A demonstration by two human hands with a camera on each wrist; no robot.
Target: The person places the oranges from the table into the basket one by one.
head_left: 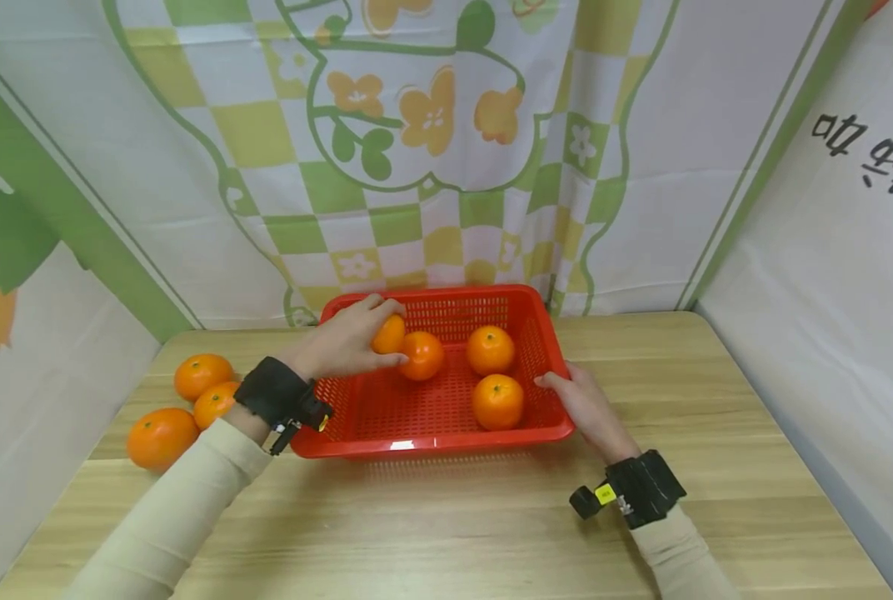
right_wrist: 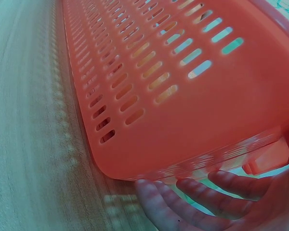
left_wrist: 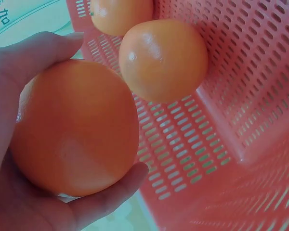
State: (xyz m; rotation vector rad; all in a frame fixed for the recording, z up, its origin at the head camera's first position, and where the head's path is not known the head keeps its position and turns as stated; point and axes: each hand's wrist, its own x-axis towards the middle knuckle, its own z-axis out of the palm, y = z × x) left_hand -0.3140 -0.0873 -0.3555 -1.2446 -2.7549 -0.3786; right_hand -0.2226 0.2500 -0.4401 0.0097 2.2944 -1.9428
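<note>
Left hand (head_left: 341, 343): curling spread fingers around one orange (head_left: 389, 335), holding it over the left half of the red perforated basket (head_left: 409, 408); right hand (head_left: 593, 410): gripping the basket's right end, thumb over rim; three oranges (head_left: 498, 403): lying inside the basket; three loose oranges (head_left: 163, 438): sitting left of the basket on wooden table (head_left: 446, 533)

A plain cream left sleeve (head_left: 180, 508) and matching right sleeve (head_left: 679, 554) meet wide black wrist straps (head_left: 272, 392), each bearing a small black wrist camera (head_left: 585, 502); a yellow label (head_left: 606, 494) marks the right unit, a smaller yellow patch (head_left: 324, 423) the left
</note>
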